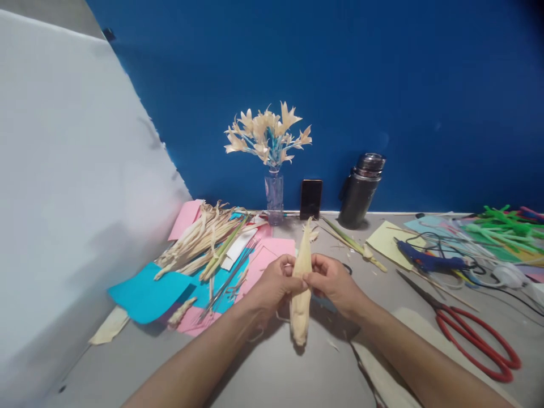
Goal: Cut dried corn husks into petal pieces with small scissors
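Both hands pinch a pale yellow corn husk point(301, 314) over the middle of the table. It stands nearly upright, with a narrow, frayed tip at the top and a blunt, rounded end at the bottom. My left hand point(274, 280) grips its left edge, thumb laid across the front. From the right side, my right hand point(334, 283) has its thumb and fingers closed on the same husk. The two thumbs almost meet at its centre. Whether anything lies inside the husk is hidden.
Dried husks point(199, 232) lie on coloured paper point(148, 292) at left. Behind stand a bottle point(274, 198) of husk flowers point(267, 133), a phone point(311, 199) and a flask point(361, 192). At right are red-handled scissors point(476, 340), a blue glue gun point(429, 258) and green pipe cleaners point(505, 229).
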### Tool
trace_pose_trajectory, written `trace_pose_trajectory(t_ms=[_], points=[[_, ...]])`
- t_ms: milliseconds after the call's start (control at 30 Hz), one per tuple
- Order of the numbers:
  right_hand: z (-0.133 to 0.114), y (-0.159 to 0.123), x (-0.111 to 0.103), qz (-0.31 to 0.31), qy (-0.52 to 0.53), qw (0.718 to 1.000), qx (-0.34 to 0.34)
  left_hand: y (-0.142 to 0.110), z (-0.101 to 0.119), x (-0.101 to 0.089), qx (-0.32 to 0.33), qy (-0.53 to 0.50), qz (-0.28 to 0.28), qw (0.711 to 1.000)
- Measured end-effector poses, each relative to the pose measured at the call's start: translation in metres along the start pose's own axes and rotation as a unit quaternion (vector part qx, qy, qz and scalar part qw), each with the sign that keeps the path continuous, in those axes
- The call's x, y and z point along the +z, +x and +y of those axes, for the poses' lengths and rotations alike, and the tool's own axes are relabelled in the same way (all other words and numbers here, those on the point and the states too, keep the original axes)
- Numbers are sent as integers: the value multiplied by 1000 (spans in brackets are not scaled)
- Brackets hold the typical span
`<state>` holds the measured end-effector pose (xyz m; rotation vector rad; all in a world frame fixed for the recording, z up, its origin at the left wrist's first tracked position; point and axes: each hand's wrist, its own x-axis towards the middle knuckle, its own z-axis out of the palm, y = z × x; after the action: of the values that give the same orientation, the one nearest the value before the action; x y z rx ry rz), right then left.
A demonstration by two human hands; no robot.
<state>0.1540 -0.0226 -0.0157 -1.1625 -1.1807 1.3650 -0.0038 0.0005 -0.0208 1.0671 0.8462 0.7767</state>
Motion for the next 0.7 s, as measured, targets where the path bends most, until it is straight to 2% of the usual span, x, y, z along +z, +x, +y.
trace_pose_trajectory(t_ms=[100, 167, 200, 300, 367, 433, 533, 600, 700], points=[[-2, -2, 2, -13, 25, 1000, 8, -1, 5, 2, 3, -31, -48, 998], [0, -2, 3, -4, 54, 998, 9, 0, 6, 4, 16, -35, -52, 998], [2, -1, 3, 7, 71, 997, 10, 1, 6, 6, 26, -31, -35, 999], [10, 2, 4, 50, 105, 993, -3, 4, -1, 12, 82, 19, 68, 994], [17, 4, 4, 81, 95, 992, -18, 4, -10, 18, 114, 68, 102, 986], [22, 5, 3, 107, 44, 993, -40, 3, -20, 23, 104, 102, 73, 987], [24, 5, 0, 125, -86, 985, -86, 0, -31, 23, 58, 100, 26, 993], [22, 5, -3, 126, -155, 974, -107, -2, -30, 19, 56, 92, 29, 994], [17, 6, -7, 136, -205, 963, -110, 0, -21, 10, 70, 106, 61, 990]])
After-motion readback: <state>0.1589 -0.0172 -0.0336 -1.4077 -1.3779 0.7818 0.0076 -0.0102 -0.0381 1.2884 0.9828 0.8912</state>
